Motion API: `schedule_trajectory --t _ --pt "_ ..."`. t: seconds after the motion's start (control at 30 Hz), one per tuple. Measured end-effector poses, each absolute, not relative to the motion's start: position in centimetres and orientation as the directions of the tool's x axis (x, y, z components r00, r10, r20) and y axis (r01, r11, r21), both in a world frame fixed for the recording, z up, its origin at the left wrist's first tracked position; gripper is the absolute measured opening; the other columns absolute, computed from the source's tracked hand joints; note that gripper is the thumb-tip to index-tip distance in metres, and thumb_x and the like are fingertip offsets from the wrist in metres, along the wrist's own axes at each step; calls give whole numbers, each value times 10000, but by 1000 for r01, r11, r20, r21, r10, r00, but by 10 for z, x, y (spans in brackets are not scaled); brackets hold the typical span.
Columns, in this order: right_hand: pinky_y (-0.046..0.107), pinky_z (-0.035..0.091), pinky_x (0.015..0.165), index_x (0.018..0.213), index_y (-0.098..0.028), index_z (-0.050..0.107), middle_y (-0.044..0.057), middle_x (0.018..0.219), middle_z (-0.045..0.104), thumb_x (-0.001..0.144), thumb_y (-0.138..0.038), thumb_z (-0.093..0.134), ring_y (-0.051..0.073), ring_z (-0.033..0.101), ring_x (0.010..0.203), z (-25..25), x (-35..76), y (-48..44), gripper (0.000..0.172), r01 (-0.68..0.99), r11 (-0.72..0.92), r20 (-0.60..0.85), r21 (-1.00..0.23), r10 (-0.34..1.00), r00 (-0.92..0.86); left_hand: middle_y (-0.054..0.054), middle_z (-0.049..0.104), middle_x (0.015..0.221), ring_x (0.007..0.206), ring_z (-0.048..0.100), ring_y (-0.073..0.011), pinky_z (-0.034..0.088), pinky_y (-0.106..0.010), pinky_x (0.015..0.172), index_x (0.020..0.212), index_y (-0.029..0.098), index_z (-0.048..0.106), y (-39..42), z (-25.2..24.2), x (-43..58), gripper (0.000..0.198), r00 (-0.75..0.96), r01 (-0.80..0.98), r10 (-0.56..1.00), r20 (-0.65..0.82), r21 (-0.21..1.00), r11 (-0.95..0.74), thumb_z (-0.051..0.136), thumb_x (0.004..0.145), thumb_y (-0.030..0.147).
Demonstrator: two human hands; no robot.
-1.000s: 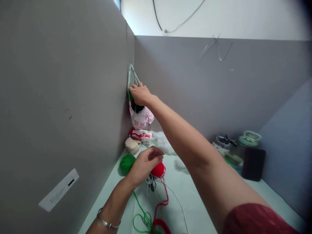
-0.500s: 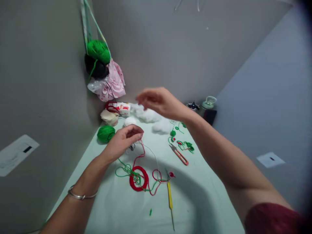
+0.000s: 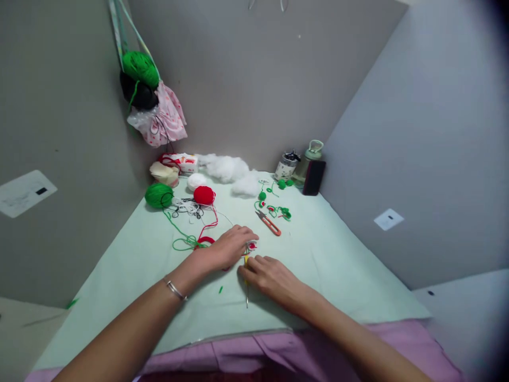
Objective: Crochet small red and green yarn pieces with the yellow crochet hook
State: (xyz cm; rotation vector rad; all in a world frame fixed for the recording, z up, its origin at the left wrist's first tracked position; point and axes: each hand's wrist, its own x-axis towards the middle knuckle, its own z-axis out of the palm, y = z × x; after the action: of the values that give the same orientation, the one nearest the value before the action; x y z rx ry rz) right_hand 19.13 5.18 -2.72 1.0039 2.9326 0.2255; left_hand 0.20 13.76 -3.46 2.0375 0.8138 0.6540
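My left hand (image 3: 234, 245) lies low over the table, its fingertips closed on a small red and white crochet piece (image 3: 252, 245). Just below it, the fingers of my right hand (image 3: 268, 271) are closed around the yellow handle of a crochet hook (image 3: 246, 261); its thin metal end points toward me. A red ring of yarn (image 3: 205, 240) shows partly behind my left hand, with loose green yarn (image 3: 185, 243) beside it. Red yarn runs back to a red yarn ball (image 3: 204, 195).
Orange thread snips (image 3: 269, 223) and small green and red crochet pieces (image 3: 284, 213) lie beyond my hands. Farther back are a green yarn ball (image 3: 159, 196), a white ball (image 3: 196, 182), white stuffing (image 3: 228, 168), a phone (image 3: 314, 178) and a bottle (image 3: 312, 156).
Both hands have come down and nearer to me, onto the crochet piece and hook. My left hand has left the red yarn, and the red ball now shows. The view has shifted.
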Motion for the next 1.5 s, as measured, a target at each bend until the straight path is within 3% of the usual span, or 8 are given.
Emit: schedule_trajectory --t 0.4,0.5,0.57,0.63,0.73,0.93,1.07,1.5 --pt "291 499 638 990 -198 663 59 848 720 1015 -59 460 182 665 729 -45 215 61 247 695 719 392 24 633 -668 -49 746 884 823 652 -225 524 -317 787 843 229 774 128 -13 2 115 722 277 687 82 876 -396 677 808 180" --pt "288 556 690 1042 -219 654 48 872 740 1038 -111 459 169 702 762 -30 216 48 222 726 662 497 -186 701 -511 -23 711 851 578 561 -151 454 -270 561 918 225 784 118 -1 -6 149 704 245 709 30 928 -283 644 870 245" --pt "330 581 696 956 -261 670 27 834 739 1016 -203 586 189 705 727 -18 212 38 118 588 581 553 -563 793 -255 -31 708 924 549 532 -129 406 -257 498 948 223 776 109 6 -10 151 686 208 727 13 955 -213 666 888 307" --pt "379 597 703 885 -287 694 19 795 727 975 -269 669 217 713 722 -10 207 29 96 395 448 465 -802 883 -56 -27 695 893 601 547 -135 402 -246 514 941 218 762 100 13 -13 152 670 164 742 8 974 -158 685 898 342" --pt "426 610 669 946 -305 743 21 739 729 929 -355 719 242 713 677 -9 197 21 58 92 291 300 -952 950 93 -4 657 777 658 570 -143 427 -246 576 933 206 728 85 20 -12 157 637 87 771 13 992 -89 702 902 358" --pt "470 615 603 970 -285 764 76 771 762 904 -408 701 260 695 636 -16 174 14 154 -134 249 216 -959 950 224 16 678 848 723 657 -147 529 -282 698 1025 211 666 60 16 -3 357 435 -223 901 7 970 100 880 755 306" --pt "454 612 620 976 -307 765 75 831 767 914 -365 680 238 685 643 -11 166 11 120 -158 315 256 -936 917 306 20 677 807 750 680 -151 544 -283 748 960 205 678 52 9 -2 253 416 -305 909 22 945 116 848 828 338" --pt "485 611 834 974 -373 813 85 962 724 895 -282 761 298 697 953 -10 158 6 131 144 414 436 -899 878 198 21 575 705 679 493 -145 408 -277 655 780 187 679 38 8 4 291 424 -99 904 47 995 -6 798 832 446"
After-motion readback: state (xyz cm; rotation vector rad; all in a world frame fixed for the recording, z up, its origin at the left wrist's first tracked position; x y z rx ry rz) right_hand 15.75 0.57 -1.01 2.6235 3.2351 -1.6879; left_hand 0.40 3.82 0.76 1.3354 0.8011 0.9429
